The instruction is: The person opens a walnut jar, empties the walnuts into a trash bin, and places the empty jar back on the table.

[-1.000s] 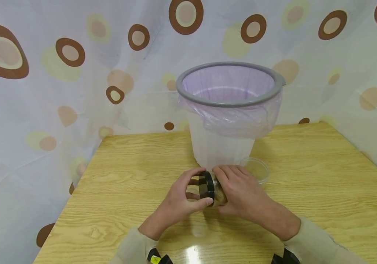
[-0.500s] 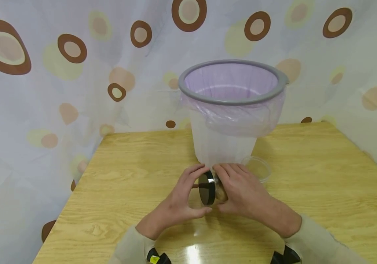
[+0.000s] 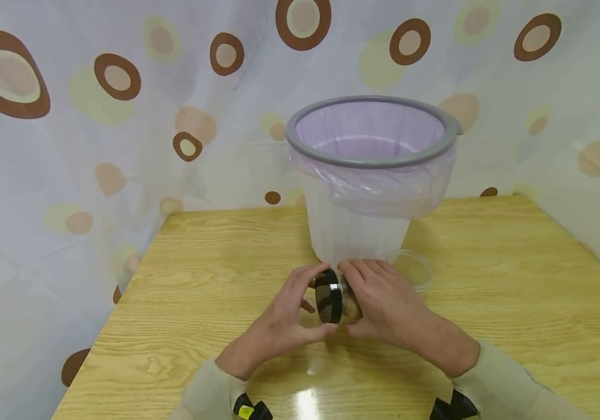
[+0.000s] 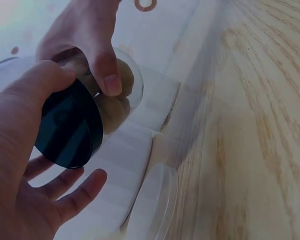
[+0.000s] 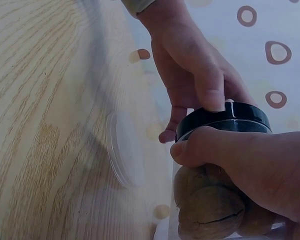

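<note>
A clear jar (image 3: 351, 304) of brown round nuts (image 5: 210, 212), one with a dark crack, lies on its side over the table with its black lid (image 3: 327, 297) facing left. My right hand (image 3: 386, 300) grips the jar's body, fingers over the top and thumb below. Around the lid curves my left hand (image 3: 279, 315), thumb at the lower edge and index finger at the upper edge. The left wrist view shows this hand's thumb on the rim of the lid, with its other fingers spread beneath.
Behind the hands stands a white bin (image 3: 358, 230) with a grey rim ring (image 3: 368, 164) over a purple bag. A clear round plastic lid (image 5: 125, 150) lies right of the bin's base. A patterned cloth (image 3: 121, 175) hangs behind the wooden table (image 3: 216, 251).
Half a second ago the left fingers stood spread away from the black lid; now they have closed in on its edge again. The right hand keeps its hold on the jar.
</note>
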Available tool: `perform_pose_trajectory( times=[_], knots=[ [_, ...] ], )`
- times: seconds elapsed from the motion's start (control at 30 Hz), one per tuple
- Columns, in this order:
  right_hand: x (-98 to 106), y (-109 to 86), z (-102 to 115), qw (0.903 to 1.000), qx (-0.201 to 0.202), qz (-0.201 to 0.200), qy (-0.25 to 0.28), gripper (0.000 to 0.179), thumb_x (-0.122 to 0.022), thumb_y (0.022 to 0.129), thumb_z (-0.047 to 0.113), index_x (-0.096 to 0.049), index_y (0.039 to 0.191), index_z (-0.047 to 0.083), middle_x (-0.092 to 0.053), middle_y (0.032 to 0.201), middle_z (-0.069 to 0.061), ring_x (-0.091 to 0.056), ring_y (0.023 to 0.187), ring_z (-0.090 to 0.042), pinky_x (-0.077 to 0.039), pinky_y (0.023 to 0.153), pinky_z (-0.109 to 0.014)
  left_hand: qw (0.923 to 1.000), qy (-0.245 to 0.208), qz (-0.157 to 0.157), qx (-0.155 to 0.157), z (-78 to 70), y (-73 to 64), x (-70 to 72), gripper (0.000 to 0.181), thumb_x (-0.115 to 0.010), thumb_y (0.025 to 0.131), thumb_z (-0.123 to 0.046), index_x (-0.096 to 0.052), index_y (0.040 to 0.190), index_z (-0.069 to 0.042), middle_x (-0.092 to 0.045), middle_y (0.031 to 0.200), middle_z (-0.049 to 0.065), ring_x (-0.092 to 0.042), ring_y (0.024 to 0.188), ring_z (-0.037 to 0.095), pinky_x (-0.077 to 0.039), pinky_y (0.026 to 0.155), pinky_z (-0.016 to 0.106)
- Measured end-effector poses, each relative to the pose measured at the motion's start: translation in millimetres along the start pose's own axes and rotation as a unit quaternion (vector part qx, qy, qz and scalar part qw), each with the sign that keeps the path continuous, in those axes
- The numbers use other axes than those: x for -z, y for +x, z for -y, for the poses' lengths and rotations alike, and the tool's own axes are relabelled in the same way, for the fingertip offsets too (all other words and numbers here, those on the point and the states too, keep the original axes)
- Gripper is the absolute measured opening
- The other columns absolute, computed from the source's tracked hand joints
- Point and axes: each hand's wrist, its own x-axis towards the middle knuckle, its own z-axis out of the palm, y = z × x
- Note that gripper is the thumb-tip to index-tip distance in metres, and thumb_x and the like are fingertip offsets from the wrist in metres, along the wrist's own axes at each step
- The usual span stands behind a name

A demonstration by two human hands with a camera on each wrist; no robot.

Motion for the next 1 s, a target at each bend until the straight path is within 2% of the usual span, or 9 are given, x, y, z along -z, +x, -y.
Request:
perform_pose_trajectory(
  times=[0.13,0.3,0.43,0.53,0.67,0.73,0.83,0.93,1.0],
  knots=[
    [1.5,0.6,0.0,1.0000,0.001,0.001,-0.004,0.093,-0.090,0.053,0.049,-0.055,0.125,0.002,-0.064,0.117,-0.011,-0.063,0.108,-0.031,-0.051,0.098,-0.045,0.9971,-0.021,0.003,0.073,-4.1,1.1,0.2,0.087,-0.077,0.086,-0.028,-0.024,0.154,-0.030,-0.037,0.146,0.006,-0.055,0.111,0.027,-0.057,0.076,0.028],
    [2.7,1.1,-0.3,0.9999,0.003,-0.001,-0.011,0.093,-0.090,0.051,0.045,-0.055,0.125,0.001,-0.063,0.117,-0.012,-0.063,0.108,-0.031,-0.051,0.097,-0.045,0.9869,-0.060,0.004,0.150,-6.9,4.4,-0.7,0.074,-0.069,0.091,-0.035,-0.029,0.153,-0.025,-0.040,0.142,0.005,-0.060,0.101,0.025,-0.057,0.071,0.027],
    [2.4,-0.3,-0.1,1.0000,0.002,0.002,-0.008,0.093,-0.090,0.051,0.043,-0.054,0.125,0.001,-0.064,0.116,-0.011,-0.063,0.107,-0.030,-0.051,0.097,-0.045,0.9799,-0.086,0.010,0.180,-8.2,5.1,-1.6,0.070,-0.065,0.093,-0.039,-0.031,0.152,-0.022,-0.043,0.140,0.007,-0.059,0.099,0.024,-0.057,0.071,0.027],
    [2.1,-1.5,0.3,1.0000,-0.001,0.007,-0.004,0.094,-0.091,0.050,0.044,-0.054,0.125,0.002,-0.064,0.116,-0.011,-0.063,0.108,-0.030,-0.051,0.097,-0.045,0.9779,-0.097,0.015,0.184,-8.3,3.9,-2.3,0.074,-0.065,0.093,-0.041,-0.026,0.154,-0.026,-0.040,0.144,0.006,-0.058,0.109,0.024,-0.057,0.076,0.027],
    [1.9,-1.8,1.0,1.0000,-0.004,0.007,-0.001,0.092,-0.090,0.052,0.046,-0.054,0.125,0.002,-0.064,0.116,-0.011,-0.063,0.108,-0.030,-0.051,0.097,-0.045,0.9834,-0.105,0.007,0.147,-7.5,1.5,-2.6,0.085,-0.072,0.089,-0.035,-0.019,0.156,-0.029,-0.032,0.151,0.003,-0.047,0.129,0.024,-0.055,0.089,0.030],
    [2.1,-1.7,1.2,1.0000,-0.004,0.006,0.000,0.092,-0.090,0.053,0.046,-0.054,0.125,0.002,-0.064,0.116,-0.011,-0.063,0.108,-0.030,-0.051,0.097,-0.045,0.9905,-0.093,-0.001,0.101,-6.6,0.9,-2.3,0.092,-0.078,0.086,-0.029,-0.019,0.156,-0.028,-0.031,0.153,0.004,-0.043,0.134,0.023,-0.054,0.094,0.033],
    [2.6,-1.5,1.2,1.0000,-0.005,0.003,0.000,0.092,-0.089,0.052,0.045,-0.055,0.125,0.001,-0.065,0.116,-0.012,-0.063,0.109,-0.031,-0.051,0.098,-0.045,0.9989,-0.044,-0.012,0.012,-5.3,1.7,-1.1,0.098,-0.083,0.080,-0.019,-0.022,0.156,-0.020,-0.031,0.153,0.007,-0.039,0.137,0.024,-0.054,0.097,0.036],
    [2.3,-1.8,1.0,1.0000,-0.006,0.003,-0.001,0.094,-0.090,0.050,0.045,-0.055,0.125,0.001,-0.065,0.117,-0.012,-0.063,0.109,-0.031,-0.051,0.098,-0.046,0.9980,0.015,-0.021,-0.059,-4.4,2.4,0.0,0.098,-0.085,0.077,-0.014,-0.025,0.154,-0.012,-0.032,0.153,0.012,-0.038,0.138,0.026,-0.054,0.096,0.036],
    [1.8,-2.6,1.1,1.0000,-0.006,0.003,0.000,0.095,-0.091,0.050,0.046,-0.055,0.126,0.001,-0.065,0.117,-0.012,-0.064,0.109,-0.031,-0.052,0.097,-0.046,0.9955,0.042,-0.022,-0.082,-4.5,2.1,0.5,0.096,-0.085,0.077,-0.012,-0.026,0.153,-0.009,-0.032,0.152,0.014,-0.039,0.138,0.027,-0.054,0.096,0.035]
  ],
)
